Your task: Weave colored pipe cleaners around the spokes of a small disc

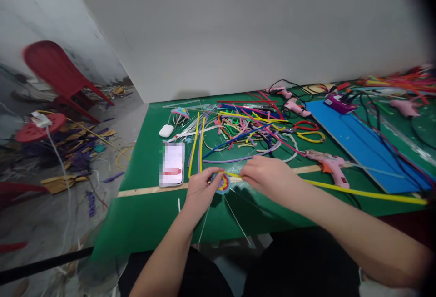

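Note:
My left hand (200,190) pinches a small round coil of coloured pipe cleaners (223,183) just above the green table (150,215). My right hand (269,176) is closed on a long yellow pipe cleaner (357,192) where it meets the coil. The free end of that pipe cleaner runs off to the right across the table. The two hands are close together, with the coil between them.
A phone (172,164) and a white earbud case (166,131) lie left of the hands. A heap of pipe cleaners (252,129), pink glue guns (329,165), cables and a blue board (364,147) lie beyond. Red chairs (57,72) and scraps cover the floor at left.

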A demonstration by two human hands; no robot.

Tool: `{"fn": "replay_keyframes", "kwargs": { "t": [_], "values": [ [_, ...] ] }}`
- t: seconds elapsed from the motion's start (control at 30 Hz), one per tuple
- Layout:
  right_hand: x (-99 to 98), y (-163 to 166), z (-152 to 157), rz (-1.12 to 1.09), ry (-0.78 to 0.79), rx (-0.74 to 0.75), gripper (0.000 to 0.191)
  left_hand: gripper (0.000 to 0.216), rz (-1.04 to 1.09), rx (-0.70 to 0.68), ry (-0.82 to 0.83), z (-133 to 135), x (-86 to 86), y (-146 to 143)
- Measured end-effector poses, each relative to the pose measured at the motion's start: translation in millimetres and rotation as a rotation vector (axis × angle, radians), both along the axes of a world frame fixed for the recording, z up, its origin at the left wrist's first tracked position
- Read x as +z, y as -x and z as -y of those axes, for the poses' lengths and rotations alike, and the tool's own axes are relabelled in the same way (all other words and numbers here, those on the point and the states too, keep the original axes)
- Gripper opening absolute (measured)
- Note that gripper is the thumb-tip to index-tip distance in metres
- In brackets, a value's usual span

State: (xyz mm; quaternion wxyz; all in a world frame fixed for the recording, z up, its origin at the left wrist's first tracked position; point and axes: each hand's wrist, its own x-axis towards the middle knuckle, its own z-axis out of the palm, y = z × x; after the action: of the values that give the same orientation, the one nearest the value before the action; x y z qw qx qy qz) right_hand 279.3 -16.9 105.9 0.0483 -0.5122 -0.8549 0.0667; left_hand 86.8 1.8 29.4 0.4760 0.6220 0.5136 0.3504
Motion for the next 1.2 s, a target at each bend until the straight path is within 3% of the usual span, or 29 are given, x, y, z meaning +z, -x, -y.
{"fn": "replay_keyframes", "kwargs": {
  "t": [0.07,0.2,0.33,0.53,0.63,0.77,0.83,0.93,1.03,1.2],
  "values": [
    [0.3,14,10,0.149,-0.238,0.053,0.017,0.029,0.01,0.028,-0.018,0,-0.8,-1],
    [-9.8,37,24,0.164,-0.556,0.181,0.021,0.027,0.002,0.032,-0.039,2,0.9,-2],
    [-11.4,48,21,0.149,-0.598,0.243,0.022,0.025,-0.081,-0.043,-0.137,5,8.3,-1],
    [11.6,42,7,0.137,-0.571,0.185,0.025,0.025,-0.136,-0.165,-0.181,7,15.8,2],
    [25.7,36,5,0.191,-0.449,0.058,0.022,0.021,-0.066,-0.204,-0.121,7,15.8,3],
    [41.3,23,-8,0.221,-0.108,-0.076,0.019,0.018,0.019,-0.313,-0.076,9,19.5,4],
    [45.3,15,-20,0.155,0.129,-0.091,0.017,0.017,0.067,-0.39,-0.019,11,22.6,5],
    [43.3,4,-37,-0.035,0.483,0.025,0.018,0.018,0.182,-0.452,0.078,14,24.4,7],
    [33.3,-1,-41,-0.222,0.539,0.052,0.021,0.018,0.307,-0.342,0.105,14,22.3,9],
    [10.5,-10,-23,-0.434,0.559,-0.023,0.026,0.018,0.376,-0.069,0.055,9,22.1,11]
  ]
}}
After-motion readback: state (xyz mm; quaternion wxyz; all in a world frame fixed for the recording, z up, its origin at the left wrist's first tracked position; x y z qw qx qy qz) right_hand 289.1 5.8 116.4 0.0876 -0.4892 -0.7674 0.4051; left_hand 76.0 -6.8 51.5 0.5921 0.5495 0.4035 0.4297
